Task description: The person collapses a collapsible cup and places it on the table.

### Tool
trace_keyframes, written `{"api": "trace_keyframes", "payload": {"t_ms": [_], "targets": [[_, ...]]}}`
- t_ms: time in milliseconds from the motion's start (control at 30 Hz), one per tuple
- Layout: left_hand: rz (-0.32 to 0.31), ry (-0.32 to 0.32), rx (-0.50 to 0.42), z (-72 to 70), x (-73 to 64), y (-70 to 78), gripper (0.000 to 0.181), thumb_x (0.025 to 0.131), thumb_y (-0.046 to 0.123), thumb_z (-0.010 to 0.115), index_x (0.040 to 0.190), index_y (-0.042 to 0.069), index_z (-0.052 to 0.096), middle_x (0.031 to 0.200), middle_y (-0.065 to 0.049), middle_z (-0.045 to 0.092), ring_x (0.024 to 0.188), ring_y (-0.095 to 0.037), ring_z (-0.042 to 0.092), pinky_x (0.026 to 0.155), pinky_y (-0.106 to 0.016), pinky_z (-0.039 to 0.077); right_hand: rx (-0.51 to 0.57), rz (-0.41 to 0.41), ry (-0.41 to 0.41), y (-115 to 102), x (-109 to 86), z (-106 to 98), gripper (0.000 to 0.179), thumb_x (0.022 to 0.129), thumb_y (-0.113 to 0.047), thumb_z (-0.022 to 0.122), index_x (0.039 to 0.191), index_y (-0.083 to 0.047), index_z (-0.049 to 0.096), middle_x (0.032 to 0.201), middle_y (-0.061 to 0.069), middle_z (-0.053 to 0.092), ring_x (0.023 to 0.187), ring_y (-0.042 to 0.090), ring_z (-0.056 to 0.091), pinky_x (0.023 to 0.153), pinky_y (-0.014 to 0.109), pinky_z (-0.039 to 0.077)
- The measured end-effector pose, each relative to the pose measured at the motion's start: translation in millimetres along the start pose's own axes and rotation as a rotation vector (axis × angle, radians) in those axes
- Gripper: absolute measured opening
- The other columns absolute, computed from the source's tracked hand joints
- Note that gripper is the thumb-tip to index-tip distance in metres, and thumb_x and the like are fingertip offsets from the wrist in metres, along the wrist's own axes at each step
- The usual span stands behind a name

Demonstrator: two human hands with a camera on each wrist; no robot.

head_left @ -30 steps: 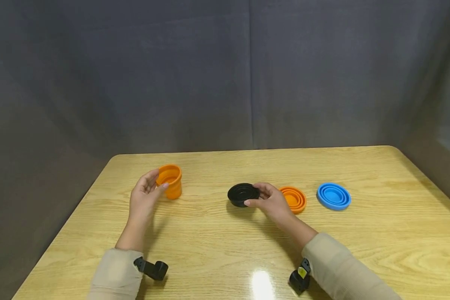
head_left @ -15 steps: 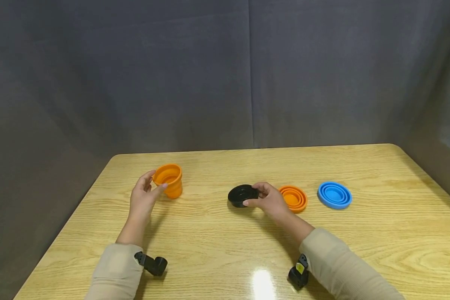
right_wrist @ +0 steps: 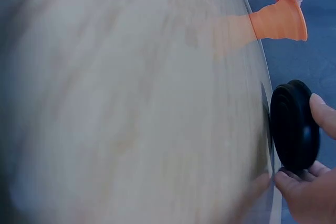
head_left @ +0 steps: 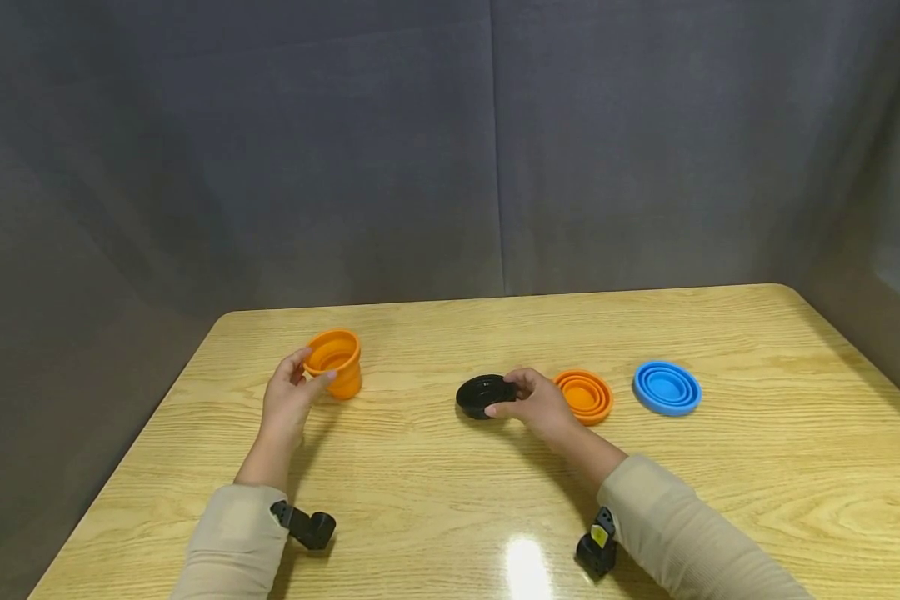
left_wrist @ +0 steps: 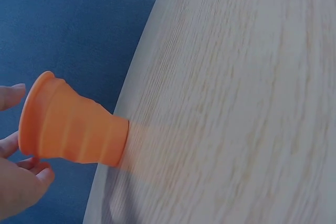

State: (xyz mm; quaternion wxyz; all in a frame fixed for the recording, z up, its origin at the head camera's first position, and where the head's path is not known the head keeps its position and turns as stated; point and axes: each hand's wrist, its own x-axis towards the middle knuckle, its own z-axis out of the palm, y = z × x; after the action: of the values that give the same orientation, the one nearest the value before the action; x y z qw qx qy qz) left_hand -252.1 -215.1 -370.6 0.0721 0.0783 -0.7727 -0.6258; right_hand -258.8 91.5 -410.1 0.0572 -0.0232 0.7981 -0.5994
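On the left of the table an orange collapsible cup [head_left: 347, 377] stands upright and extended, its ribbed wall plain in the left wrist view. My left hand [head_left: 287, 402] holds its rim, the thumb at the near side and the fingers at the left. A black collapsible cup [head_left: 477, 400], folded into a low disc, lies level near the middle. My right hand [head_left: 546, 408] pinches its right edge between thumb and fingers. In the right wrist view the black cup [right_wrist: 294, 124] is at the tabletop; whether it touches cannot be told.
A flattened orange collapsible cup [head_left: 583, 398] lies just right of my right hand. Farther right is a flattened blue one [head_left: 667, 387]. A grey curtain [head_left: 360, 150] hangs behind the wooden table [head_left: 420, 517].
The black cup has gone down slightly with my right hand. The tall orange cup's rim now shows wider toward the left, my left hand staying at it. The flattened cups have not moved.
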Motion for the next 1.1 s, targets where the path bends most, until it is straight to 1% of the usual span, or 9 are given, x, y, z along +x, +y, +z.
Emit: {"api": "trace_keyframes", "payload": {"t_ms": [100,200,333,467,633,733,867,1000,1100], "targets": [[-0.013,-0.008,-0.004,0.8,2.2,-2.1,0.06,0.082,0.009,0.058,0.132,0.001,0.027,0.14,-0.01,0.017,0.127,-0.023,0.015,0.101,-0.029,0.017,-0.074,0.001,-0.005,-0.6,-0.2,-0.6,0.054,0.064,-0.011,0.075,0.11,0.002,0.048,0.111,0.015,0.05,0.098,0.027,0.047,0.081,0.036,0.039],[-0.02,-0.012,-0.008,1.7,4.3,-3.4,0.059,0.082,0.008,0.058,0.132,0.001,0.027,0.141,-0.009,0.015,0.127,-0.024,0.015,0.101,-0.03,0.019,-0.17,-0.003,-0.011,-2.3,-1.2,-1.1,0.056,0.062,-0.012,0.077,0.11,0.0,0.049,0.11,0.014,0.051,0.099,0.026,0.047,0.081,0.038,0.039],[-0.011,-0.016,-0.007,2.2,7.0,-4.9,0.058,0.081,0.006,0.058,0.131,0.0,0.028,0.142,-0.008,0.012,0.127,-0.024,0.014,0.101,-0.03,0.019,-0.232,-0.008,-0.028,-4.5,-2.6,-1.6,0.055,0.061,-0.01,0.077,0.108,-0.002,0.049,0.109,0.013,0.052,0.101,0.026,0.047,0.083,0.039,0.039],[0.0,-0.022,-0.01,3.1,8.6,-5.3,0.057,0.081,0.003,0.058,0.13,-0.003,0.029,0.142,-0.008,0.009,0.127,-0.024,0.014,0.1,-0.03,0.02,-0.227,0.0,-0.04,-3.9,-2.8,-2.1,0.053,0.062,-0.006,0.076,0.107,-0.002,0.049,0.108,0.012,0.052,0.101,0.025,0.047,0.083,0.038,0.039],[-0.002,-0.026,-0.009,5.1,9.6,-4.9,0.057,0.079,-0.001,0.058,0.129,-0.003,0.029,0.141,-0.01,0.014,0.126,-0.025,0.019,0.098,-0.031,0.025,-0.242,0.001,-0.046,-5.2,-2.2,-2.4,0.052,0.064,-0.003,0.074,0.109,-0.001,0.048,0.107,0.013,0.053,0.1,0.026,0.047,0.084,0.039,0.038],[-0.014,-0.01,-0.024,5.4,9.0,-5.5,0.056,0.079,-0.002,0.057,0.128,-0.002,0.03,0.14,-0.009,0.017,0.124,-0.025,0.023,0.096,-0.031,0.029,-0.272,-0.011,-0.045,-5.9,-2.4,-1.8,0.053,0.064,-0.003,0.074,0.11,0.001,0.047,0.108,0.014,0.053,0.101,0.027,0.047,0.085,0.04,0.037],[-0.042,0.029,-0.068,6.2,8.1,-6.1,0.053,0.08,0.001,0.058,0.127,-0.001,0.033,0.137,-0.01,0.023,0.119,-0.024,0.03,0.092,-0.03,0.034,-0.307,-0.011,-0.035,-6.1,-2.3,-1.0,0.054,0.065,-0.004,0.074,0.111,0.001,0.046,0.111,0.015,0.051,0.104,0.028,0.046,0.087,0.041,0.036],[-0.067,0.058,-0.092,6.9,6.1,-5.8,0.052,0.08,0.005,0.06,0.125,0.0,0.035,0.135,-0.01,0.027,0.117,-0.023,0.033,0.091,-0.029,0.035,-0.3,-0.006,-0.035,-6.7,-3.2,-2.2,0.054,0.065,-0.005,0.073,0.111,0.002,0.046,0.112,0.016,0.051,0.105,0.029,0.045,0.088,0.041,0.035],[-0.06,0.058,-0.088,7.8,3.7,-3.8,0.052,0.079,0.005,0.061,0.125,0.0,0.036,0.136,-0.009,0.026,0.118,-0.022,0.032,0.091,-0.03,0.035,-0.306,-0.005,-0.028,-8.5,-4.0,-4.7,0.052,0.067,-0.006,0.072,0.11,0.003,0.046,0.109,0.016,0.051,0.103,0.029,0.046,0.087,0.041,0.036]]}}
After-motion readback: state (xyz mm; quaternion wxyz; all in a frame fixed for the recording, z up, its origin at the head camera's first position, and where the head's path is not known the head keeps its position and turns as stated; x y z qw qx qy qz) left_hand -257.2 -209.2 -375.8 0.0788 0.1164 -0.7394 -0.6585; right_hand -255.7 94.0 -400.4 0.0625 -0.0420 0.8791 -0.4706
